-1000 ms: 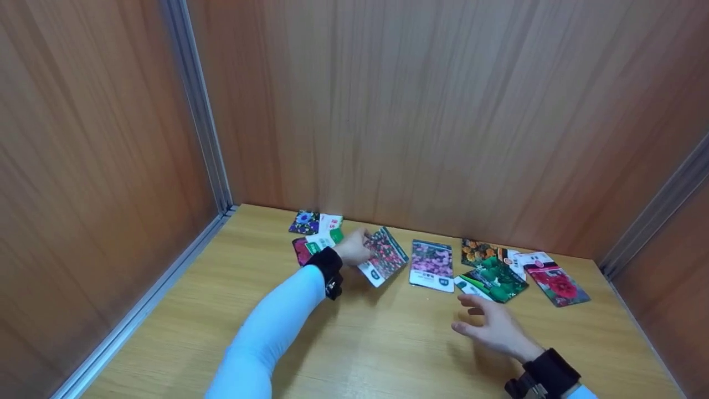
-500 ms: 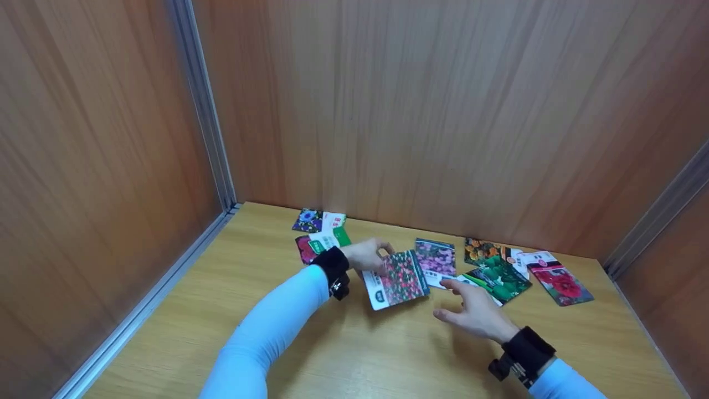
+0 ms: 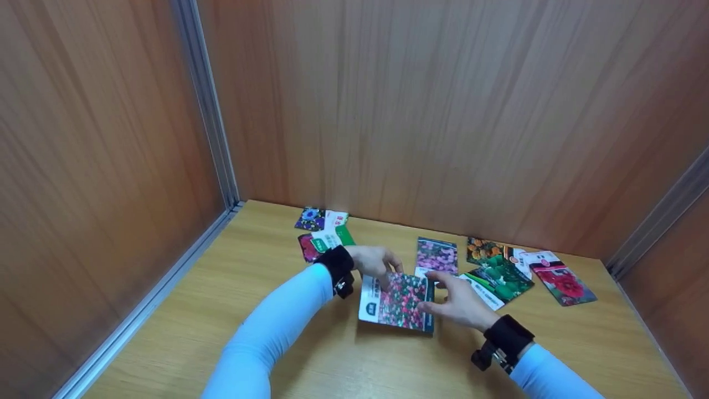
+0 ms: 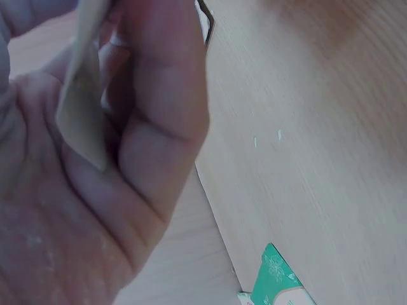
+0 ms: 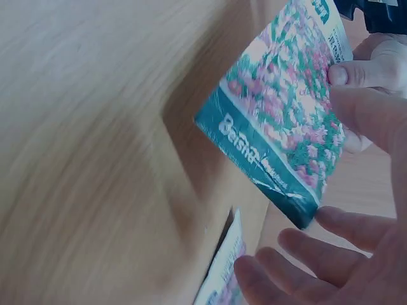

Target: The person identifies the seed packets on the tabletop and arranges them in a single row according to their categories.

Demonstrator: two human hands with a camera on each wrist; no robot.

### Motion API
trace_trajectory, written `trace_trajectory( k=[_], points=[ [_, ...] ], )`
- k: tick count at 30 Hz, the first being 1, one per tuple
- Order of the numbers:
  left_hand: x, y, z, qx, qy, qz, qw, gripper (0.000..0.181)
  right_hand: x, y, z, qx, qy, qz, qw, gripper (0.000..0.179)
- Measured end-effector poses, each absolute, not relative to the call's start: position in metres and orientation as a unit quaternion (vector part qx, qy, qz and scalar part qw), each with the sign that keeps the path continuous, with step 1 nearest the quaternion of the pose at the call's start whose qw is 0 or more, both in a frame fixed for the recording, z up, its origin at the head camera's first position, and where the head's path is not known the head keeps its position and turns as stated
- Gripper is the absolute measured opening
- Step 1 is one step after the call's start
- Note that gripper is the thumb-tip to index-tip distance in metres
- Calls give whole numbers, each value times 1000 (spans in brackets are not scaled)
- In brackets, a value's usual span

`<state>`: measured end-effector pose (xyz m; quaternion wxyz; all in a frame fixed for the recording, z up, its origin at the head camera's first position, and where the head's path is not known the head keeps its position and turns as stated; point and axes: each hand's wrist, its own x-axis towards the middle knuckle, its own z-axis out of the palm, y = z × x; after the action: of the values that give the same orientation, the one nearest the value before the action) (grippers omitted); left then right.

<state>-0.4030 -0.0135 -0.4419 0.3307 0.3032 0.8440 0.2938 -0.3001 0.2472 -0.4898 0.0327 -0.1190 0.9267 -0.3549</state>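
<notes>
My left hand (image 3: 374,261) pinches a seed packet (image 3: 403,303) printed with pink and red flowers, thumb on its front. It is tilted above the table, casting a shadow beneath. In the left wrist view, the packet's pale edge (image 4: 82,108) runs between thumb and curled fingers. My right hand (image 3: 461,302) is spread at the packet's right end, its thumb overlapping the printed front. In the right wrist view, the right fingertips (image 5: 327,219) are right at a corner of the packet's dark green "Beisha" band (image 5: 254,162). Behind the right hand lies a purple-flower seed packet (image 3: 437,256).
At the back left lie a blue-flower packet (image 3: 311,219) and a green-and-white packet (image 3: 331,238). To the right are an orange-flower packet (image 3: 483,251), a green-leaf packet (image 3: 503,279) and a red-flower packet (image 3: 565,282). A wooden panel (image 3: 388,111) stands behind the table.
My left hand has brought the pink-flower packet right and toward me, turning it more crosswise. The right hand has moved left to its end.
</notes>
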Motion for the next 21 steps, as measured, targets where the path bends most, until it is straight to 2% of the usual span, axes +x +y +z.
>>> trace_trajectory(
  k=[3,8,10,13,15,17,21],
  points=[
    [-403,-12,-442,309,841,298,331,22,-302,244,-492,-105,921,-375,28,71],
    [-402,-15,-441,296,834,345,314,22,-305,244,-497,-102,909,-404,-7,33],
    [-402,-17,-442,286,833,371,295,24,-305,246,-499,-106,901,-421,-9,24],
    [-404,-20,-442,262,833,411,264,28,-304,248,-502,-97,873,-477,30,24],
    [-405,-22,-443,235,825,441,263,30,-303,249,-503,-77,851,-517,59,25],
    [-407,-25,-443,203,812,472,276,39,-301,248,-504,-51,827,-554,77,25],
    [-410,-30,-446,150,759,543,328,62,-298,248,-504,-15,789,-611,64,23]
  ],
)
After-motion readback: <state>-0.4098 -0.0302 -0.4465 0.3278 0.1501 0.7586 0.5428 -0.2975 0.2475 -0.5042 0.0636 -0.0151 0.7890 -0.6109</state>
